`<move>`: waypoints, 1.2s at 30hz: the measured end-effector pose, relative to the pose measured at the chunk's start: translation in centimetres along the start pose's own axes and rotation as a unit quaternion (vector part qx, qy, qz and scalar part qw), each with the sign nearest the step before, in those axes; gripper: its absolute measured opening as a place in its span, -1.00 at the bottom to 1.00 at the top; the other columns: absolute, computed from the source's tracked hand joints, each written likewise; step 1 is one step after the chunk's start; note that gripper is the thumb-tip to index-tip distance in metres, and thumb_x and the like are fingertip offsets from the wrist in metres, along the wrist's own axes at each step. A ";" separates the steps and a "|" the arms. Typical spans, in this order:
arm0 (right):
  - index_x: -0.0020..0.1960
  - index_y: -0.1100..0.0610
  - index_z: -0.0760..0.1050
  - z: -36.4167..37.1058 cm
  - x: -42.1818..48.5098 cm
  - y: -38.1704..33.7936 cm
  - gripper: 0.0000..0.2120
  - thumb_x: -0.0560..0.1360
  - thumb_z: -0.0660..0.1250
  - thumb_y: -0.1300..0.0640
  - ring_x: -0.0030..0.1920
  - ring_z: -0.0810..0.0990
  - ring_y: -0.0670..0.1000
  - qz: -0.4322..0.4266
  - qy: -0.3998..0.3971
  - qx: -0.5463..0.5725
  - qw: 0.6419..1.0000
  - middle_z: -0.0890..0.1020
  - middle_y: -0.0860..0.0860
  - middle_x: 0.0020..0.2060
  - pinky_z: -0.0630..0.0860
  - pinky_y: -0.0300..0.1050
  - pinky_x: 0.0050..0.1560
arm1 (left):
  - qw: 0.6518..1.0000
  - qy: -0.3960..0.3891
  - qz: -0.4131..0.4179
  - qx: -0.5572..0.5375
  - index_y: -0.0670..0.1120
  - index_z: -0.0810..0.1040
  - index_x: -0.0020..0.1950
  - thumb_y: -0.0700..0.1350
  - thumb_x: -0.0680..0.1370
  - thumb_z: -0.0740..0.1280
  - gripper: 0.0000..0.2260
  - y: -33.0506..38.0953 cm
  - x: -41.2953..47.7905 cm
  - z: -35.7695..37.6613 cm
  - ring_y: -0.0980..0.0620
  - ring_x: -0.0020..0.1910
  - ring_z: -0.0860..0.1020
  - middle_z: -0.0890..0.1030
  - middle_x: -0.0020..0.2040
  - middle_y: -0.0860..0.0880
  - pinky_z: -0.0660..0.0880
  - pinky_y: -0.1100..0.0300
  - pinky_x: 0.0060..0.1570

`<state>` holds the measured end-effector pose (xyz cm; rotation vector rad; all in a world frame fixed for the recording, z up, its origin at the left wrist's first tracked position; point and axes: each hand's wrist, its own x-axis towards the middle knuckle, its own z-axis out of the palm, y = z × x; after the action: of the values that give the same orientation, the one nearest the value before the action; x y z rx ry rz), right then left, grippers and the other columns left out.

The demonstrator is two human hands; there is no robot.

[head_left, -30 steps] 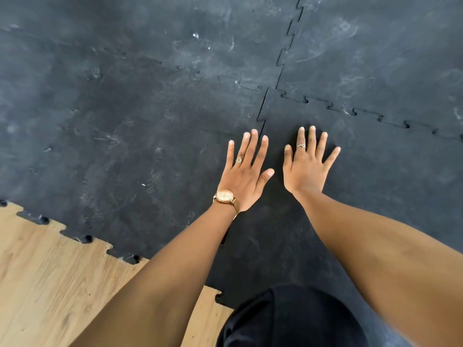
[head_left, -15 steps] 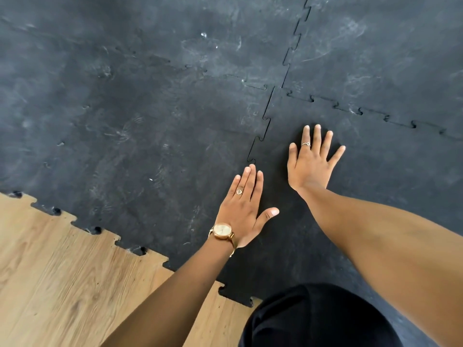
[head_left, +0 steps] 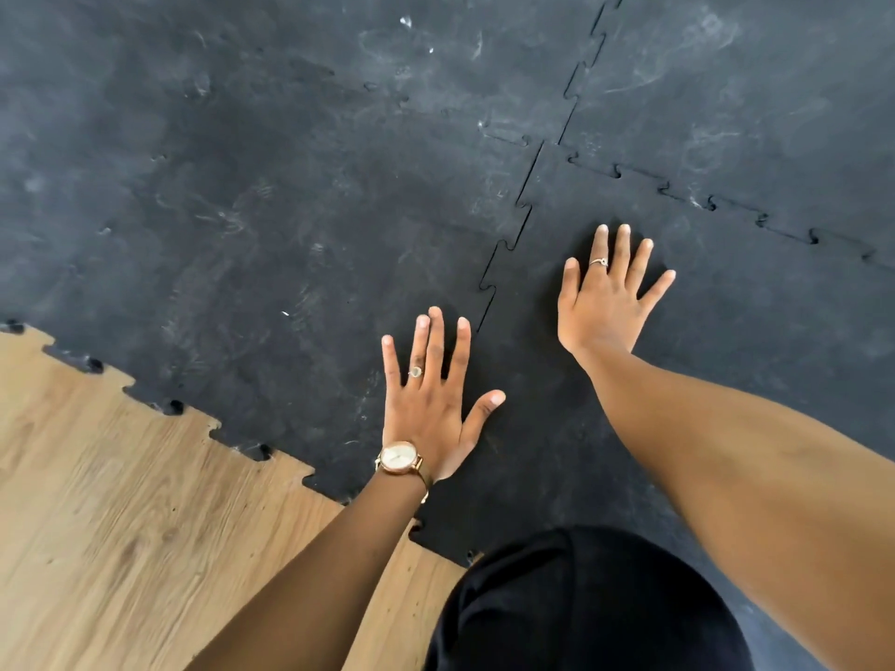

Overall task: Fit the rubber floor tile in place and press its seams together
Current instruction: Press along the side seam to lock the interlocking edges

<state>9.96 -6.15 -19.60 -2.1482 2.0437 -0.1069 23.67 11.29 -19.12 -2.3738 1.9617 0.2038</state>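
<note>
Both hands flat, fingers spread: left hand straddling the toothed seam, right hand on the near-right rubber tile, probably pinning it while pressing teeth home beside the wood floor.

An indoor room having a floor covering laid, perhaps a home gym or workout space (which kind of room cannot be told). Beyond the fingers spread interlocking black rubber tiles with jigsaw-toothed seams; to the left of the fingers, bare wood-look plank flooring shows past the toothed edge.
</note>
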 end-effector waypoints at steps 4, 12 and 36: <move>0.60 0.09 0.00 0.0 0.1 0.2 -0.44 0.66 -0.12 -0.11 0.58 -0.14 0.16 0.002 0.001 0.001 1.000 0.02 0.05 0.59 -0.21 0.37 0.48 | 1.000 -0.009 0.027 -0.007 -0.06 -0.06 0.61 0.36 0.58 -0.22 -0.27 -0.6 0.4 -0.1 -0.18 0.58 0.00 0.02 0.60 -0.18 -0.02 -0.21 0.51; 0.59 0.09 0.02 0.0 0.1 0.1 -0.44 0.66 -0.10 -0.11 0.58 -0.12 0.17 0.000 0.004 0.006 1.000 0.03 0.06 0.59 -0.20 0.38 0.47 | 0.996 0.028 0.031 -0.074 -0.08 0.22 0.56 0.17 0.64 -0.10 -0.44 -1.7 1.1 -0.8 -0.15 0.47 0.31 0.32 0.51 -0.11 0.27 -0.07 0.40; 0.59 0.11 0.06 0.2 0.2 0.1 -0.44 0.65 -0.08 -0.10 0.57 -0.10 0.19 -0.004 0.018 0.019 1.000 0.07 0.07 0.58 -0.19 0.39 0.47 | 0.998 0.053 0.002 0.040 -0.08 0.02 0.60 0.33 0.59 -0.20 -0.30 -1.3 9.5 -1.6 -0.22 0.57 -0.03 0.08 0.59 -0.19 -0.14 -0.43 0.41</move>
<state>9.87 -6.36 -19.80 -2.1462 2.0355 -0.1845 26.82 2.09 -18.87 -2.3764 1.9775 -0.0001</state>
